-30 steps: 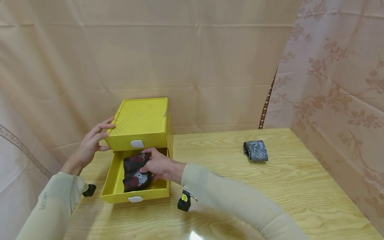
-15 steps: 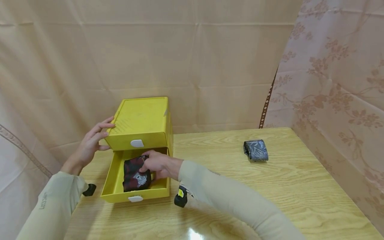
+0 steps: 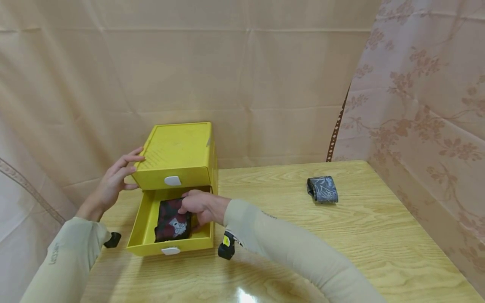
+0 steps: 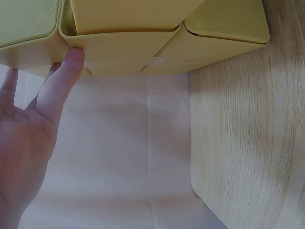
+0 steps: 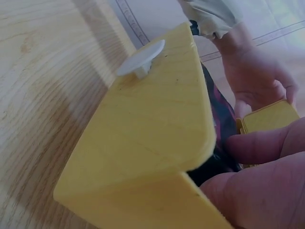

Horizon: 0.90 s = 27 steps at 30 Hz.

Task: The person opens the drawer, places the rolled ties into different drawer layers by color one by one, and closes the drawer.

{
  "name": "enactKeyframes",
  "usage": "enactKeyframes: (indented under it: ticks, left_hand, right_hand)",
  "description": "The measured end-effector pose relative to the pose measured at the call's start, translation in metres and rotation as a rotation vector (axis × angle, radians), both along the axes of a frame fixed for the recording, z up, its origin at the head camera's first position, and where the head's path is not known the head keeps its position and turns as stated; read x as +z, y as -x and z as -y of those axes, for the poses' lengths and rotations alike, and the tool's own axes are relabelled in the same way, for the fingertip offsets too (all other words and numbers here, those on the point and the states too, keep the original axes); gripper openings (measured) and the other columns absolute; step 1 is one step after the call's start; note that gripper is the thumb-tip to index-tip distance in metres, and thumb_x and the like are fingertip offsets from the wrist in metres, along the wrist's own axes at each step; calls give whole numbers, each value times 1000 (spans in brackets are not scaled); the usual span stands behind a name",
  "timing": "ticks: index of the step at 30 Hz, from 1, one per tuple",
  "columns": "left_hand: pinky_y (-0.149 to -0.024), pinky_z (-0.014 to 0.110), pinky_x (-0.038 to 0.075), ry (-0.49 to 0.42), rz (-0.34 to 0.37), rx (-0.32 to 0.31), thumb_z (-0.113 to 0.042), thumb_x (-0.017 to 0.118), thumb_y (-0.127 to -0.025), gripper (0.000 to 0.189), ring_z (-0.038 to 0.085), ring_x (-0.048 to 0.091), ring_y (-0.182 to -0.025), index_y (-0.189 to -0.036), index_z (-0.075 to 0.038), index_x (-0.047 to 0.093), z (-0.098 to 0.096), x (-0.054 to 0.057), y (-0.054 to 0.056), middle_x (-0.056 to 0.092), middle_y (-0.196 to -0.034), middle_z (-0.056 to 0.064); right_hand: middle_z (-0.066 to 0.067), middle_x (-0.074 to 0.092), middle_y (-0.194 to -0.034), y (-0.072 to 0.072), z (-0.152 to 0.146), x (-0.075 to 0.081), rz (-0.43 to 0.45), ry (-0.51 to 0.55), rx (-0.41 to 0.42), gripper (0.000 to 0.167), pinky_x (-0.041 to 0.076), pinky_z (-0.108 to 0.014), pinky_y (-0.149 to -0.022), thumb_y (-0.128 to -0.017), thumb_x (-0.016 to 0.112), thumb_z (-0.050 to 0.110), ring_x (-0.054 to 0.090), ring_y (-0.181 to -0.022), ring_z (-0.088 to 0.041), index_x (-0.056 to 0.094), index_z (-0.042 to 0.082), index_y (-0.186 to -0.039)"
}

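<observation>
A folded cloth (image 3: 170, 223), dark red and black with a pale cartoon figure, lies in the pulled-out lower drawer (image 3: 142, 227) of a yellow two-drawer box (image 3: 178, 145). My right hand (image 3: 201, 206) reaches into that drawer and pinches the cloth at its right edge. In the right wrist view, the thumb (image 5: 257, 145) presses on the dark cloth (image 5: 221, 112) behind the drawer front (image 5: 143, 129); the other fingers are partly hidden. My left hand (image 3: 113, 181) rests its extended fingers against the upper left side of the box, also seen in the left wrist view.
A grey folded cloth (image 3: 323, 190) with white leaf-like lines lies on the wooden table (image 3: 273, 235) at right. White handles (image 3: 172, 181) sit on the drawer fronts. A beige curtain (image 3: 246, 84) hangs behind the table, a flowered one (image 3: 428, 105) at right.
My right hand has shifted slightly within the drawer. The upper part of the red and black cloth has moved a little right and looks flatter. My left hand stays on the box.
</observation>
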<state>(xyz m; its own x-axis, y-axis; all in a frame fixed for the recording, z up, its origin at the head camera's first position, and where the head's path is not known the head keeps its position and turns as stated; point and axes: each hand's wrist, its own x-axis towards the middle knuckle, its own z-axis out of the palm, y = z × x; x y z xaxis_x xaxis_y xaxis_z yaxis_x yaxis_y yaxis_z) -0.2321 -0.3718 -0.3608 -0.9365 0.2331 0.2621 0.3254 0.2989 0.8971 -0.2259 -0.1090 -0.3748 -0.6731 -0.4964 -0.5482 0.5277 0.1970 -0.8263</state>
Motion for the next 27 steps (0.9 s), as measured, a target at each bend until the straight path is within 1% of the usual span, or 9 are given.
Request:
enactKeyframes:
  ticks: [4,8,11,14,16,19,23,25,27]
  left_hand:
    - [-78,29,57,2,2,3,-23,38,-110,32,8,37,-134,-137,-13,52,0,0,0,18,-168,1]
    - [-78,29,57,2,1,2,-23,38,-110,32,10,36,-134,-137,-12,52,0,0,1,17,-169,1]
    - [-78,29,57,5,-1,1,-23,38,-110,32,10,36,-135,-137,-12,52,1,0,1,17,-169,2]
    - [-78,29,57,5,-2,0,-24,38,-110,32,9,37,-134,-137,-13,52,1,-1,1,16,-169,2]
    - [-78,29,57,2,-3,-3,-23,38,-110,32,8,37,-133,-137,-13,52,1,-1,1,16,-169,3]
    - [-78,29,57,-12,-3,-9,-23,38,-110,32,7,39,-132,-137,-13,52,1,-1,1,16,-169,3]
    - [-78,29,57,-21,1,-8,-22,38,-110,31,8,39,-132,-136,-13,53,1,-1,1,16,-169,3]
    - [-78,29,57,-19,4,-5,-23,38,-110,31,9,37,-133,-136,-13,53,1,-1,0,17,-169,2]
    - [-78,29,57,-18,6,-3,-23,38,-110,31,10,36,-135,-136,-13,53,1,-1,0,17,-169,2]
  right_hand:
    - [-15,53,-113,-1,1,1,-4,4,-5,50,37,-76,-94,-92,56,-9,52,-110,-36,42,12,-136]
    - [-17,54,-119,-2,-1,3,-13,5,-7,54,37,-76,-96,-94,61,-4,52,-113,-37,42,11,-142]
    - [-19,51,-134,-3,-3,6,-38,1,1,59,36,-74,-100,-94,66,1,48,-124,-39,41,8,-147]
    - [-19,41,-152,-4,-7,10,-72,3,21,66,30,-70,-108,-93,69,4,37,-140,-38,38,4,-151]
    - [-17,33,-159,-4,-10,13,-92,13,37,69,25,-67,-112,-93,70,6,28,-146,-36,36,1,-153]
    - [-15,32,-161,-5,-16,19,-122,37,65,72,26,-61,-115,-93,70,8,27,-148,-33,34,-2,-154]
    - [-12,37,-158,-6,-27,27,-160,71,123,66,30,-54,-115,-94,71,11,31,-146,-28,40,-2,-151]
    - [-11,41,-155,-6,-34,31,-169,93,172,60,32,-52,-115,-96,69,12,34,-144,-27,44,0,-149]
    - [-11,46,-152,-4,-42,34,-162,129,245,55,35,-51,-113,-99,66,12,39,-141,-29,45,0,-148]
